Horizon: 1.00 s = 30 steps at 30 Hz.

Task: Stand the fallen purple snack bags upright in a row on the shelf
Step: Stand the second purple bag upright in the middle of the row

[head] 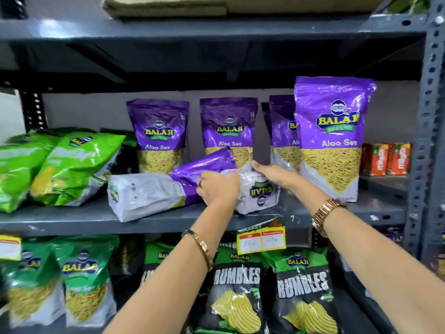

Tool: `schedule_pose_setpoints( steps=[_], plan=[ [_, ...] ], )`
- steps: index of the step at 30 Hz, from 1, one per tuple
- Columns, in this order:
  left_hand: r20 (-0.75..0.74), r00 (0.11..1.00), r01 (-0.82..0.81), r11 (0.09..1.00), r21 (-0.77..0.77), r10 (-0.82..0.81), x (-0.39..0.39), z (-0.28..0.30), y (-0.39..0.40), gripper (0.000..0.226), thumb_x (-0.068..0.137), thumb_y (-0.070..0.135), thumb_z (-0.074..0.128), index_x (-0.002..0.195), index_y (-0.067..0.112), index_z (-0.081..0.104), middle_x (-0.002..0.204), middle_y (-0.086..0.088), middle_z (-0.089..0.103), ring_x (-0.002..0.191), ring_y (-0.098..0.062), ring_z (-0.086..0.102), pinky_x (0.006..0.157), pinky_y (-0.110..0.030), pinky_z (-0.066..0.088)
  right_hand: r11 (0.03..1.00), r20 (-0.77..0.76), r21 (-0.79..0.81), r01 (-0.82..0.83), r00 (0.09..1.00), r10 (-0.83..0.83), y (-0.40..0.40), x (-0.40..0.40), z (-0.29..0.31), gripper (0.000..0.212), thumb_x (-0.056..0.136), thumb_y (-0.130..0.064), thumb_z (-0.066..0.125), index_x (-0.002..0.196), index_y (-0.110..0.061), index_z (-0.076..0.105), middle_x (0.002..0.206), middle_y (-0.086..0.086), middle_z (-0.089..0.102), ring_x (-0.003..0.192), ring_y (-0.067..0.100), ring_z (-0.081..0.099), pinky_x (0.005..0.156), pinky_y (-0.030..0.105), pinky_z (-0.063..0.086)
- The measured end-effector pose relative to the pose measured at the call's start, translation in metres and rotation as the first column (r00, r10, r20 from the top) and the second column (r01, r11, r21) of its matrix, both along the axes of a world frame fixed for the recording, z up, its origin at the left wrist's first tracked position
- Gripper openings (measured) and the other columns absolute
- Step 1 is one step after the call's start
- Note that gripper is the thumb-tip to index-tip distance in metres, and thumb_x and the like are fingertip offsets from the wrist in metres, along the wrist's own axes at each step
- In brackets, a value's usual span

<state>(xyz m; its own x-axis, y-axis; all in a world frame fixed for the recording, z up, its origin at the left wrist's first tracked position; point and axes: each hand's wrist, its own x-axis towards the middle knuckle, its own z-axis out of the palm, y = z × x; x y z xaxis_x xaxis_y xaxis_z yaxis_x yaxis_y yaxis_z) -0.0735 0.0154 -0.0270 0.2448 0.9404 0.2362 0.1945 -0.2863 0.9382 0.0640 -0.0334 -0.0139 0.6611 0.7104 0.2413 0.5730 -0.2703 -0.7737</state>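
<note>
Several purple snack bags stand upright on the grey shelf [72, 218]: one at the back left [159, 133], one at the back middle [228, 126], one partly hidden [283, 131], and a large one in front at the right [331, 138]. A fallen bag [147, 192] lies on its side, white back facing out. Another fallen bag [258, 191] lies upside down, tilted, over it. My left hand [218, 186] grips this bag's left side. My right hand [273, 173] holds its upper right edge.
Green snack bags [60, 165] are heaped at the shelf's left. Orange cartons [385, 159] stand at the right behind a perforated steel post [431, 116]. Below, green and black chip bags [237, 292] fill the lower shelf, with a yellow price tag [261, 238] on the shelf edge.
</note>
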Motion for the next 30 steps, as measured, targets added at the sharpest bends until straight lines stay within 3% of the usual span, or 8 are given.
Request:
schedule_pose_setpoints(
  steps=[4, 9, 12, 15, 17, 21, 25, 30],
  plan=[
    [0.274, 0.962, 0.098, 0.93, -0.353, 0.003, 0.004, -0.01, 0.0, 0.079, 0.079, 0.026, 0.064, 0.141, -0.001, 0.024, 0.147, -0.02, 0.033, 0.133, -0.036, 0.036, 0.109, -0.039, 0.034, 0.999, -0.216, 0.039, 0.014, 0.976, -0.005, 0.004, 0.002, -0.002, 0.061, 0.079, -0.049, 0.059, 0.122, -0.007, 0.052, 0.125, 0.01, 0.059, 0.103, 0.024, 0.056, 0.075, 0.028, 0.044],
    [0.559, 0.828, 0.359, 0.81, -0.464, -0.046, 0.003, -0.007, -0.008, 0.068, 0.076, 0.016, 0.07, 0.133, 0.004, 0.035, 0.13, -0.017, 0.053, 0.087, -0.028, 0.061, 0.052, -0.029, 0.048, 1.0, -0.366, 0.023, 0.015, 0.93, -0.006, -0.002, -0.001, -0.002, 0.043, 0.075, -0.046, 0.065, 0.098, -0.01, 0.056, 0.087, 0.01, 0.064, 0.077, 0.023, 0.058, 0.069, 0.031, 0.043],
    [0.548, 0.835, 0.346, 0.827, -0.442, -0.057, 0.006, -0.008, -0.008, 0.07, 0.073, 0.017, 0.072, 0.133, 0.004, 0.038, 0.13, -0.018, 0.053, 0.105, -0.033, 0.06, 0.079, -0.037, 0.055, 0.996, -0.413, 0.087, 0.029, 0.911, 0.01, 0.0, -0.001, -0.003, 0.039, 0.075, -0.04, 0.067, 0.097, -0.01, 0.059, 0.066, 0.007, 0.07, 0.072, 0.023, 0.062, 0.071, 0.032, 0.049],
    [0.529, 0.843, 0.352, 0.839, -0.416, -0.091, 0.006, -0.008, -0.009, 0.072, 0.074, 0.016, 0.071, 0.135, 0.003, 0.036, 0.131, -0.018, 0.05, 0.099, -0.031, 0.056, 0.079, -0.033, 0.052, 0.993, -0.416, 0.121, 0.001, 0.908, 0.049, -0.006, 0.001, -0.002, 0.024, 0.078, -0.035, 0.065, 0.079, -0.012, 0.062, 0.044, 0.0, 0.068, 0.058, 0.022, 0.066, 0.063, 0.029, 0.05],
    [0.52, 0.847, 0.346, 0.855, -0.385, -0.109, 0.008, -0.007, -0.009, 0.072, 0.073, 0.015, 0.071, 0.134, 0.003, 0.034, 0.133, -0.017, 0.047, 0.096, -0.03, 0.052, 0.084, -0.035, 0.052, 0.985, -0.452, 0.17, -0.041, 0.884, 0.114, -0.012, 0.005, -0.002, 0.019, 0.079, -0.033, 0.065, 0.073, -0.014, 0.062, 0.047, 0.0, 0.069, 0.047, 0.018, 0.067, 0.057, 0.029, 0.053],
    [0.503, 0.858, 0.28, 0.915, -0.291, -0.103, 0.01, -0.006, -0.007, 0.063, 0.076, 0.013, 0.065, 0.132, 0.004, 0.037, 0.129, -0.012, 0.048, 0.103, -0.031, 0.053, 0.087, -0.03, 0.045, 0.97, -0.503, 0.231, -0.074, 0.844, 0.185, -0.011, 0.016, -0.002, 0.013, 0.075, -0.027, 0.067, 0.073, -0.014, 0.068, 0.058, 0.002, 0.073, 0.058, 0.02, 0.068, 0.081, 0.038, 0.052],
    [0.529, 0.841, 0.209, 0.969, -0.13, -0.11, 0.009, -0.003, 0.009, 0.07, 0.072, 0.01, 0.065, 0.136, 0.008, 0.037, 0.132, -0.015, 0.053, 0.117, -0.034, 0.054, 0.1, -0.043, 0.047, 0.931, -0.502, 0.345, -0.122, 0.814, 0.293, -0.005, 0.013, -0.002, 0.005, 0.079, -0.007, 0.062, 0.074, -0.006, 0.064, 0.053, 0.001, 0.071, 0.05, 0.012, 0.067, 0.057, 0.026, 0.057],
    [0.506, 0.818, 0.314, 0.949, 0.006, -0.274, 0.01, -0.003, 0.037, 0.061, 0.074, -0.002, 0.068, 0.128, 0.008, 0.043, 0.122, -0.011, 0.06, 0.107, -0.027, 0.06, 0.096, -0.04, 0.05, 0.889, -0.427, 0.444, -0.113, 0.846, 0.321, 0.015, 0.019, -0.006, 0.011, 0.078, 0.002, 0.061, 0.082, -0.008, 0.062, 0.053, -0.005, 0.071, 0.053, 0.006, 0.066, 0.056, 0.021, 0.056]
  ],
)
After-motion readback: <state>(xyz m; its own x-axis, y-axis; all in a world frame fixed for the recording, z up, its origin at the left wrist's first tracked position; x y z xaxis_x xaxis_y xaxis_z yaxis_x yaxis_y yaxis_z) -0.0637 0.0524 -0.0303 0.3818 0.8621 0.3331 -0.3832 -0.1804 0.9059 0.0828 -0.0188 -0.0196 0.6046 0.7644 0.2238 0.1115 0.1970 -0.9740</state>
